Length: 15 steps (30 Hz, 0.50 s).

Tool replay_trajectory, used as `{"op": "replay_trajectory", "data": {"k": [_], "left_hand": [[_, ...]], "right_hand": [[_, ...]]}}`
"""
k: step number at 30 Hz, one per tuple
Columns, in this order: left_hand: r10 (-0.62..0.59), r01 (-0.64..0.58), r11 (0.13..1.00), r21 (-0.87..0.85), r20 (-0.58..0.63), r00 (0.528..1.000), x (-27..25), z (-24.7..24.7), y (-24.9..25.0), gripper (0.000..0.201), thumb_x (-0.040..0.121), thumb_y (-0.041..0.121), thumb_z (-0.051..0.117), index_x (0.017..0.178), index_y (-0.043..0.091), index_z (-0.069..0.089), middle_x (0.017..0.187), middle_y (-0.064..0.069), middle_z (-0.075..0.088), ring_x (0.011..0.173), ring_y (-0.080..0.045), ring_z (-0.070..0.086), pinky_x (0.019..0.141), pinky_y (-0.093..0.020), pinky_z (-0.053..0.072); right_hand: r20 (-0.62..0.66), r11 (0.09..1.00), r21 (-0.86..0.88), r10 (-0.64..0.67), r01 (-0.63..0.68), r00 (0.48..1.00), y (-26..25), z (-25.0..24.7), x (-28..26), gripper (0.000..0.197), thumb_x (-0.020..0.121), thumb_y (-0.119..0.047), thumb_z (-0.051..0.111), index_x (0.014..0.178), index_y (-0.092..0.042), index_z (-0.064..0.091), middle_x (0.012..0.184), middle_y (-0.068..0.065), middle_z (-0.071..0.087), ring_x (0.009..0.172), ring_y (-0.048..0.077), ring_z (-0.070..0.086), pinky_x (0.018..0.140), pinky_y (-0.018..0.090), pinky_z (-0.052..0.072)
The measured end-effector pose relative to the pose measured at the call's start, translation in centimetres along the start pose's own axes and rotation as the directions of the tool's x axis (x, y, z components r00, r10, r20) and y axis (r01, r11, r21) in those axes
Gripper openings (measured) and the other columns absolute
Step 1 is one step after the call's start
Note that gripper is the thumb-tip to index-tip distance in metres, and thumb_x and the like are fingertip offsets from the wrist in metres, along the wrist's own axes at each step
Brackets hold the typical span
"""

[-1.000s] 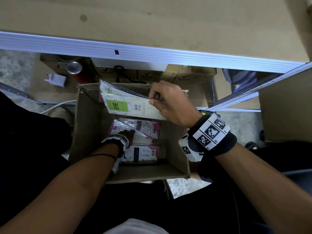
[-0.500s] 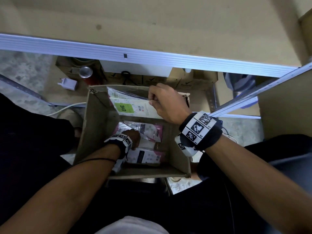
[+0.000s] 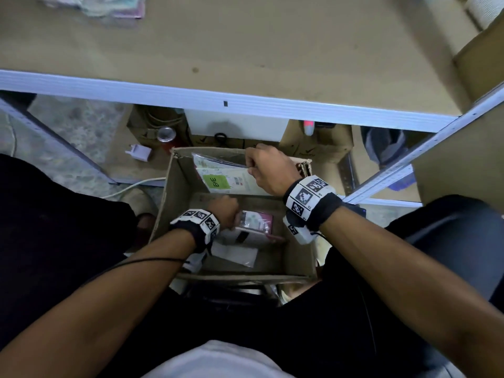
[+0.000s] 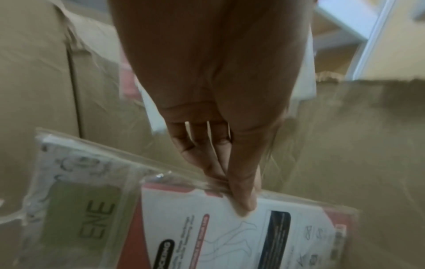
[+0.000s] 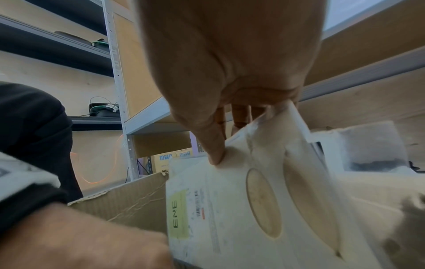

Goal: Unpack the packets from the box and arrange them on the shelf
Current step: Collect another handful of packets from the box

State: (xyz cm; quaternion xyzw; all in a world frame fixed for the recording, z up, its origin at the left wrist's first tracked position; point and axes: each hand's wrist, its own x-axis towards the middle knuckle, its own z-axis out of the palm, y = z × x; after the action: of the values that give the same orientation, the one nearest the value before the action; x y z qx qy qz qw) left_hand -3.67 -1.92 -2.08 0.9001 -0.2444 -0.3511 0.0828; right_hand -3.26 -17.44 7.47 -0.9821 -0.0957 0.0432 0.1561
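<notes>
An open cardboard box [image 3: 166, 203] sits on the floor below the shelf [image 3: 245, 45]. My left hand [image 3: 226, 211] [image 4: 239, 189] is inside it and pinches the top edge of a pink and white packet [image 3: 256, 222] [image 4: 241, 233], lifted off the box floor. My right hand [image 3: 261, 170] [image 5: 216, 154] grips a stack of flat white packets; the front one has a green ENE label [image 3: 218, 182] [image 5: 230, 209]. That stack leans at the box's far side. One white packet [image 3: 234, 253] lies flat on the box floor.
The shelf's pale metal front rail [image 3: 218, 99] runs across above the box, with an upright post [image 3: 409, 165] at right. Several packets [image 3: 114, 6] lie on the shelf's far left. Below it are a can [image 3: 165, 133], a white plug [image 3: 137, 152], a cable and small cartons.
My left hand has taken hold of a pink packet and raised it off the pile. The right hand keeps its grip on the ENE stack. The head view has tilted up, showing more shelf.
</notes>
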Motion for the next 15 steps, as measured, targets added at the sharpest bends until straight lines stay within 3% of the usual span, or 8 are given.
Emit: {"op": "replay_trajectory", "data": {"k": [2, 5, 7, 9, 11, 15], "left_hand": [[-0.001, -0.001, 0.996, -0.09, -0.027, 1.0, -0.6, -0.8, -0.1, 0.018, 0.085, 0.004, 0.06, 0.079, 0.009, 0.076, 0.079, -0.005, 0.075, 0.058, -0.013, 0.062, 0.055, -0.022, 0.049], [0.046, -0.057, 0.991, -0.118, -0.094, 0.995, -1.9, -2.3, 0.0, 0.023, 0.087, 0.006, 0.052, 0.079, 0.004, 0.073, 0.077, -0.01, 0.075, 0.068, -0.026, 0.068, 0.066, -0.034, 0.056], [0.111, -0.126, 0.987, -0.102, -0.139, 0.984, -3.1, -3.5, 0.4, 0.022, 0.081, 0.007, 0.053, 0.072, 0.002, 0.072, 0.069, -0.015, 0.073, 0.063, -0.032, 0.066, 0.063, -0.036, 0.054], [0.121, -0.138, 0.987, -0.084, -0.181, 0.976, -4.2, -5.0, 1.1, 0.017, 0.075, 0.002, 0.061, 0.066, 0.011, 0.072, 0.062, -0.001, 0.071, 0.063, -0.024, 0.068, 0.064, -0.03, 0.056], [0.136, -0.15, 0.987, -0.052, -0.216, 0.967, -5.6, -6.5, 1.8, 0.025, 0.073, -0.002, 0.066, 0.064, 0.02, 0.07, 0.062, 0.009, 0.069, 0.066, -0.014, 0.069, 0.069, -0.027, 0.057], [0.186, -0.198, 0.98, -0.023, -0.259, 0.948, -8.3, -9.2, 3.2, 0.02, 0.075, -0.002, 0.071, 0.072, 0.018, 0.074, 0.073, 0.003, 0.076, 0.075, -0.017, 0.072, 0.075, -0.033, 0.059]], "right_hand": [[-0.001, 1.0, -0.009, 0.02, -0.02, 1.0, -0.2, 0.0, -0.4, 0.01, 0.088, -0.017, 0.062, 0.085, -0.02, 0.054, 0.094, 0.002, 0.059, 0.088, 0.026, 0.057, 0.072, 0.035, 0.046], [-0.015, 0.998, -0.011, 0.062, -0.063, 0.998, -0.4, -0.2, -1.1, 0.009, 0.088, -0.02, 0.062, 0.087, -0.022, 0.053, 0.097, 0.002, 0.06, 0.091, 0.027, 0.058, 0.08, 0.04, 0.049], [-0.034, 0.996, -0.007, 0.089, -0.089, 0.995, -0.6, -0.3, -1.6, 0.008, 0.087, -0.021, 0.062, 0.087, -0.022, 0.054, 0.097, 0.002, 0.06, 0.09, 0.027, 0.059, 0.079, 0.039, 0.047], [-0.058, 0.994, 0.004, 0.107, -0.107, 0.993, -0.8, -0.5, -2.2, 0.007, 0.087, -0.021, 0.062, 0.087, -0.022, 0.055, 0.098, 0.001, 0.062, 0.088, 0.028, 0.059, 0.077, 0.037, 0.045], [-0.069, 0.993, 0.014, 0.122, -0.121, 0.99, -0.9, -1.0, -2.8, 0.006, 0.087, -0.02, 0.062, 0.088, -0.023, 0.057, 0.099, 0.002, 0.063, 0.088, 0.027, 0.06, 0.075, 0.035, 0.044], [-0.073, 0.987, 0.039, 0.16, -0.158, 0.984, -1.0, -2.7, -3.8, 0.009, 0.088, -0.021, 0.062, 0.085, -0.025, 0.055, 0.097, 0.001, 0.063, 0.088, 0.027, 0.062, 0.072, 0.032, 0.045]]}}
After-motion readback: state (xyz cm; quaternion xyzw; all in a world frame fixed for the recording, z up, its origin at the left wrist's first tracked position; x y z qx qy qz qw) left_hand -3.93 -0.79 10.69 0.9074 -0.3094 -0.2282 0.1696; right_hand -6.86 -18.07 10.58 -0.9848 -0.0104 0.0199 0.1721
